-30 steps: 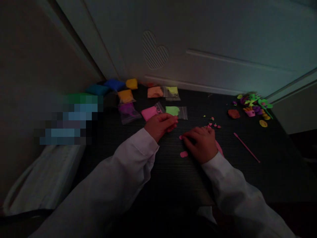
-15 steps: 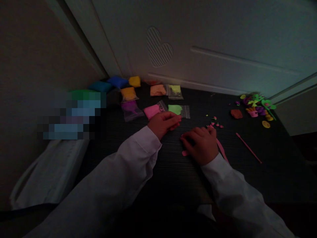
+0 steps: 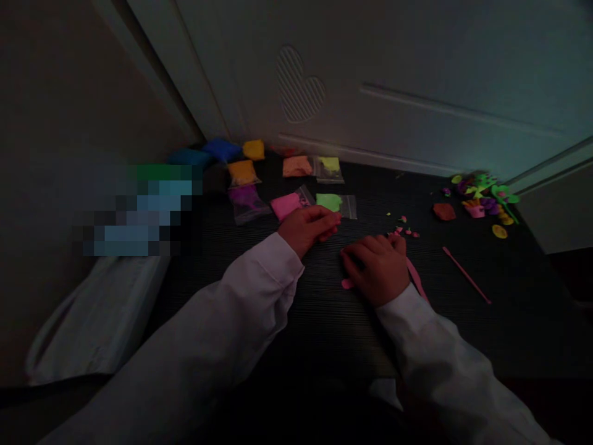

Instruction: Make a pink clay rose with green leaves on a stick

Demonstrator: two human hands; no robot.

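My left hand (image 3: pixel 309 230) is held just above the dark table with thumb and fingers pinched together. Whatever is between its fingertips is too small and dark to make out. To the right, my right hand (image 3: pixel 377 271) rests low on the table, fingers curled and thumb closed over a small pink clay piece of which only a trace shows at the fingertips. A flat pink clay piece (image 3: pixel 347 283) peeks out under its thumb side. A pink modelling tool (image 3: pixel 417 279), partly hidden, lies along the right wrist. Small pink and green clay bits (image 3: pixel 402 231) are scattered beyond the knuckles.
Bags of coloured clay, among them a pink bag (image 3: pixel 286 204) and a green bag (image 3: pixel 328 202), lie behind my left hand. At right are a thin pink stick tool (image 3: pixel 467 275), a reddish-brown lump (image 3: pixel 444 212) and finished clay figures (image 3: pixel 482 198). A white panel stands behind.
My right fingers have closed over the small pink clay piece that showed beside them earlier. The left hand keeps its pinch. The view has shifted slightly.
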